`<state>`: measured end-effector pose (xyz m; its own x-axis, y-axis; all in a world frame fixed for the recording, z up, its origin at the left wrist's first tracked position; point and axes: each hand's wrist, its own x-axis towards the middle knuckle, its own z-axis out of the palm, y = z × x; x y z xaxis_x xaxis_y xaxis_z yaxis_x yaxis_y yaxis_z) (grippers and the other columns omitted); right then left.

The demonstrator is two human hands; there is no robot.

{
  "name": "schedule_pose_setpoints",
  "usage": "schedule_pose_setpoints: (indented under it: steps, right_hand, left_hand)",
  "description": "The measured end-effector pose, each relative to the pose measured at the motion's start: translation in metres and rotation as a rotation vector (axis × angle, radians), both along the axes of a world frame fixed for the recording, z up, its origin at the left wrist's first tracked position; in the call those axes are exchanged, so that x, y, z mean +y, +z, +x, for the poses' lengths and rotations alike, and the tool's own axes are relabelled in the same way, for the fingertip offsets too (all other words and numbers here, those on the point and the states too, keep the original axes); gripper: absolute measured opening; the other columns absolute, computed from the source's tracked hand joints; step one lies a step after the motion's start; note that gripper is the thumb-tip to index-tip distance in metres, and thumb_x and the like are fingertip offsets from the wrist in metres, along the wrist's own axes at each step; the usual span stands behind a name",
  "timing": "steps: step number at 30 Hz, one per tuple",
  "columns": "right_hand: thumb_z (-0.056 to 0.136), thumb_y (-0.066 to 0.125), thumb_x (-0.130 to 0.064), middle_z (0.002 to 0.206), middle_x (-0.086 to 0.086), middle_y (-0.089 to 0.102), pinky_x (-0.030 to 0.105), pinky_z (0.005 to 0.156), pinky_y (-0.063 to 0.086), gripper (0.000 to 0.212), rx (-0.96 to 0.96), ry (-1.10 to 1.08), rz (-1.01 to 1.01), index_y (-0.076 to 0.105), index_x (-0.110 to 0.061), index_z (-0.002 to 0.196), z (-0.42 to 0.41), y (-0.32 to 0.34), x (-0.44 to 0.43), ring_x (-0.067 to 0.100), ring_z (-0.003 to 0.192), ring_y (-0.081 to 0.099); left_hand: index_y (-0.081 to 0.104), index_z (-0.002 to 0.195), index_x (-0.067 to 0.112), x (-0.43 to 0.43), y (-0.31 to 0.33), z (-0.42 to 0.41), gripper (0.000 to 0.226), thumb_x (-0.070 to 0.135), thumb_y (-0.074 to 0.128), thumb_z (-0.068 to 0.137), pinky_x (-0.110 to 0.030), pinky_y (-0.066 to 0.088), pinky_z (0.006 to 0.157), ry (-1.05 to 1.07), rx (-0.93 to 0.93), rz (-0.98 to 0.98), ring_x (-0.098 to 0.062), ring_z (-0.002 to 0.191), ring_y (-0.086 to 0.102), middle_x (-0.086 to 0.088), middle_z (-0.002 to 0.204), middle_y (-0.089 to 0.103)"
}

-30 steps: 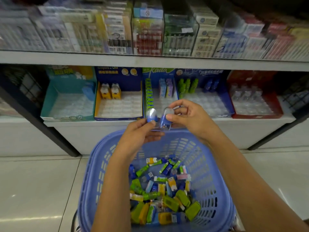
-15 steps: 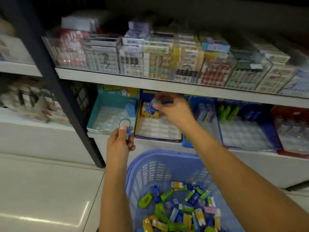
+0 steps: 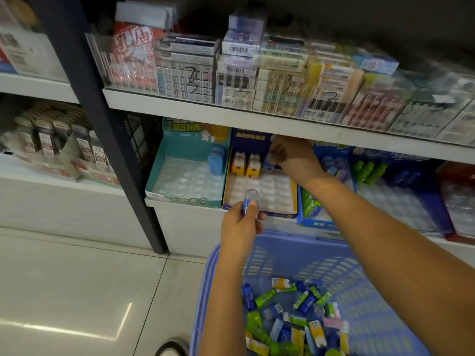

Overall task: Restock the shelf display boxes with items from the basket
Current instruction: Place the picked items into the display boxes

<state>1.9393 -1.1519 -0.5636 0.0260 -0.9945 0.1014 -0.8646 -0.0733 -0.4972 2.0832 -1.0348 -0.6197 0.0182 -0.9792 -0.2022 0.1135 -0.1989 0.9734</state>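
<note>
While 1 small blue item (image 3: 269,164) is pinched by the right hand (image 3: 295,160) at the back of the yellow-edged display box (image 3: 294,199), just beside 2 yellow items (image 3: 245,165), 1 clear-capped blue item (image 3: 249,201) is gripped by the left hand (image 3: 240,227) above the blue basket (image 3: 205,291).

Five display boxes (image 3: 157,173), two yellow items (image 3: 239,164), two blue items (image 3: 251,199) (left hand (image 3: 240,227), right hand (image 3: 295,160)), one basket (image 3: 205,291).

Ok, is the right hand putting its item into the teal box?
No, the right hand holds its blue item at the back of the navy-backed box, beside two yellow items.
</note>
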Motion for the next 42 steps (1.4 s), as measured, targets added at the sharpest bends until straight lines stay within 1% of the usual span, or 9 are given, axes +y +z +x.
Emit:
schedule_pose_setpoints:
  steps: [4, 13, 22, 26, 28, 33, 36, 39, 42]
  right_hand:
    - [0.085, 0.064, -0.005, 0.111, 0.014, 0.064, 0.038, 0.094, 0.047, 0.038, 0.08, 0.053, 0.015, 0.055, -0.003, 0.122, -0.005, -0.002, -0.006, 0.028, 0.103, 0.059]
    - [0.086, 0.064, -0.011, 0.114, 0.014, 0.062, 0.037, 0.091, 0.047, 0.025, 0.225, 0.101, 0.041, 0.06, -0.005, 0.109, -0.007, -0.001, -0.017, 0.03, 0.104, 0.057]
    - [0.092, 0.057, -0.018, 0.134, 0.014, 0.051, 0.029, 0.097, 0.039, 0.037, 0.325, 0.089, 0.072, 0.055, -0.009, 0.128, 0.001, 0.011, -0.001, 0.029, 0.12, 0.049]
    - [0.085, 0.059, -0.051, 0.084, 0.001, 0.07, 0.021, 0.064, 0.049, 0.037, -0.059, 0.032, 0.204, 0.066, -0.015, 0.094, 0.007, 0.026, 0.033, 0.011, 0.071, 0.065]
    - [0.081, 0.065, -0.049, 0.069, -0.002, 0.07, 0.016, 0.054, 0.052, 0.032, -0.233, 0.062, 0.368, 0.066, -0.018, 0.082, 0.008, 0.035, 0.05, 0.005, 0.055, 0.065]
    - [0.079, 0.075, -0.025, 0.087, 0.001, 0.073, 0.021, 0.074, 0.057, 0.012, -0.187, 0.066, 0.344, 0.067, -0.02, 0.086, -0.01, 0.045, 0.045, 0.01, 0.074, 0.07]
    - [0.088, 0.063, -0.022, 0.108, 0.005, 0.064, 0.036, 0.092, 0.049, 0.016, 0.1, -0.044, 0.215, 0.062, -0.017, 0.103, -0.02, 0.037, 0.024, 0.023, 0.099, 0.06]
    - [0.093, 0.046, -0.011, 0.115, 0.021, 0.059, 0.041, 0.092, 0.046, 0.021, 0.173, -0.056, 0.173, 0.056, -0.004, 0.11, -0.022, 0.025, 0.012, 0.034, 0.102, 0.056]
    - [0.09, 0.045, -0.006, 0.111, 0.027, 0.059, 0.039, 0.086, 0.048, 0.023, 0.173, -0.071, 0.197, 0.054, 0.004, 0.109, -0.018, 0.017, 0.008, 0.034, 0.094, 0.058]
  left_hand:
    - [0.06, 0.082, 0.015, -0.001, -0.012, -0.001, 0.023, 0.023, 0.047, 0.099, -0.036, 0.053, 0.067, -0.01, 0.004, 0.01, -0.007, 0.047, 0.055, 0.003, 0.065, 0.066]
    - [0.061, 0.084, 0.017, -0.005, -0.015, 0.0, 0.023, 0.024, 0.046, 0.099, -0.027, 0.053, 0.06, -0.014, 0.046, 0.037, -0.006, 0.046, 0.054, 0.002, 0.066, 0.067]
    - [0.063, 0.092, 0.007, -0.012, -0.003, -0.003, 0.032, 0.021, 0.036, 0.101, -0.019, 0.044, 0.041, 0.014, 0.351, 0.246, -0.008, 0.042, 0.051, -0.004, 0.062, 0.068]
    - [0.066, 0.101, 0.018, -0.006, -0.002, -0.01, 0.021, 0.027, 0.048, 0.098, -0.016, 0.053, 0.062, 0.006, 0.024, -0.098, -0.007, 0.071, 0.064, 0.004, 0.085, 0.067]
    - [0.063, 0.112, 0.018, -0.006, 0.002, -0.017, 0.024, 0.031, 0.052, 0.096, -0.014, 0.051, 0.068, 0.032, -0.125, -0.22, -0.006, 0.081, 0.063, 0.009, 0.091, 0.066]
    - [0.048, 0.135, 0.016, -0.009, 0.008, -0.03, 0.046, 0.03, 0.058, 0.093, -0.024, 0.049, 0.087, 0.072, -0.356, -0.314, -0.012, 0.106, 0.058, 0.001, 0.121, 0.061]
    - [0.034, 0.145, 0.013, -0.01, 0.002, -0.036, 0.055, 0.03, 0.051, 0.096, -0.03, 0.037, 0.102, -0.117, -0.628, -0.321, -0.02, 0.131, 0.04, -0.006, 0.144, 0.043]
    - [0.03, 0.147, 0.009, -0.007, -0.006, -0.039, 0.057, 0.029, 0.048, 0.097, -0.032, 0.013, 0.118, -0.339, -0.928, -0.339, -0.024, 0.143, 0.02, -0.008, 0.153, 0.03]
    - [0.024, 0.149, 0.01, -0.006, -0.011, -0.038, 0.059, 0.03, 0.046, 0.098, -0.033, -0.001, 0.119, -0.393, -1.027, -0.366, -0.022, 0.146, 0.01, -0.006, 0.157, 0.02]
